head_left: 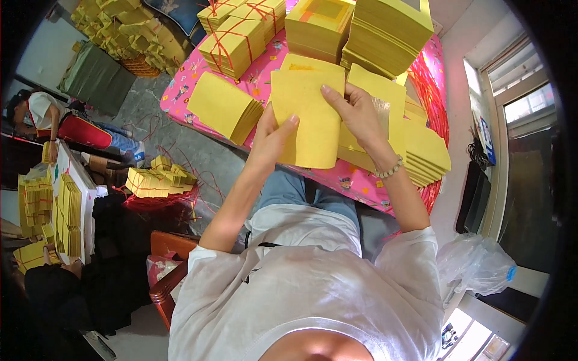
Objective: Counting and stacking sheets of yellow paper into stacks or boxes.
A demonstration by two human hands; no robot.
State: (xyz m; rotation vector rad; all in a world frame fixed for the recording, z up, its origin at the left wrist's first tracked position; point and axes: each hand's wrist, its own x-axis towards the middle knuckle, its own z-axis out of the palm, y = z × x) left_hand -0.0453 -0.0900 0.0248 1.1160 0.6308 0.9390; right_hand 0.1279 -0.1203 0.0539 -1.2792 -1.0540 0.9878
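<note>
Between my two hands I hold a stack of yellow paper sheets point(308, 135) upright over the near edge of the table. My left hand point(272, 137) grips its left side, thumb on the front face. My right hand point(360, 115) pinches its upper right part, thumb also in front; the fingers behind are partly hidden. To the left of my hands lies a loose pile of yellow paper point(220, 105). Behind and right of the held sheets are more yellow papers point(380, 90), and a fanned pile point(428, 153) sits by the table's right side.
The table has a pink patterned cover point(183, 90). Tall yellow paper stacks point(385, 36) and red-tied bundles point(232, 48) stand at its back. Red strings point(438, 96) hang along the right edge. At left, people work by a white table point(87, 222). A wooden chair point(165, 295) is at lower left.
</note>
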